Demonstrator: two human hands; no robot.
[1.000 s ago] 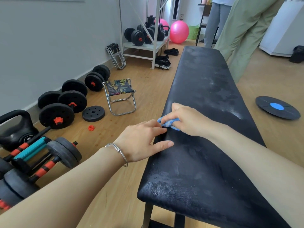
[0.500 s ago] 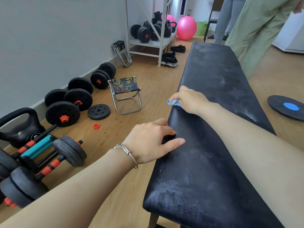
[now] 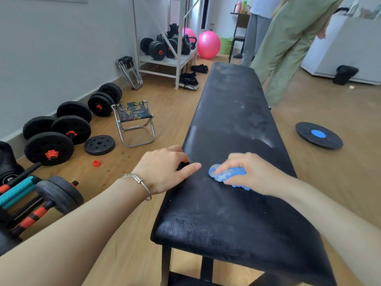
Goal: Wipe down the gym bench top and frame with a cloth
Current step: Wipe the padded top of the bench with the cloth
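So the black padded bench [image 3: 233, 124] was stretched out ahead of both sets of fingers, its top smeared with pale streaks, with a bit of dark frame [image 3: 206, 267] seen under the near end. The left hand [image 3: 162, 170] was hooked over the bench's left edge, fingers curled down round the side and thumb laid flat on top, just beside the right hand [image 3: 249, 172]. The blue cloth [image 3: 225, 174] was bunched under the right fingers, which were curled round it and pressed onto the pad, and a thin silver bracelet [image 3: 142, 183] was worn behind the left fingers, on the wrist.
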